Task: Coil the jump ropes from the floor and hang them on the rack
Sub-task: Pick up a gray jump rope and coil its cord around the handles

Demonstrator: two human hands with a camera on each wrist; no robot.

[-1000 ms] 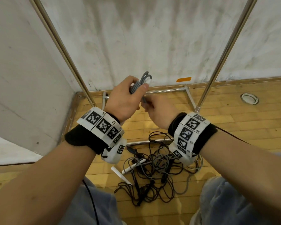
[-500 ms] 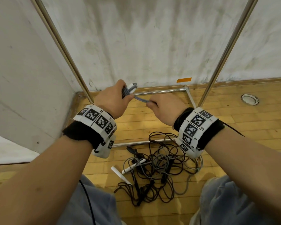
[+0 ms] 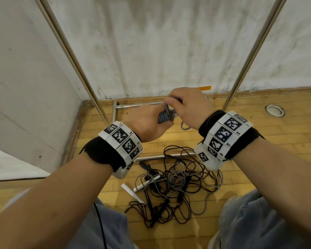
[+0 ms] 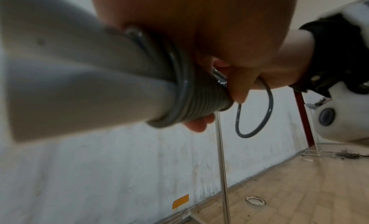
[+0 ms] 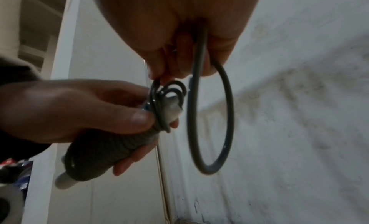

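Observation:
My left hand (image 3: 147,123) grips a grey jump rope (image 3: 164,116) wound tightly round its white handles (image 5: 66,179). The coil (image 4: 197,98) shows close up in the left wrist view, thumb and fingers curled round it (image 5: 111,147). My right hand (image 3: 188,106) is just above, pinching the rope's free end, which hangs in a small loop (image 5: 209,123) (image 4: 253,110) (image 3: 184,125). A tangle of black and grey jump ropes (image 3: 176,182) lies on the wooden floor below my wrists. The rack's metal uprights (image 3: 74,60) (image 3: 253,53) rise left and right.
The rack's base bars (image 3: 142,105) lie on the floor against the stained white wall. A white handle (image 3: 132,193) lies loose at the tangle's left. A round floor fitting (image 3: 274,110) sits at the right. My knees in grey trousers (image 3: 250,221) flank the pile.
My right hand has crossed from beside the left hand to above it, carrying the rope's end over the bundle. The left hand has dropped a little with the coil.

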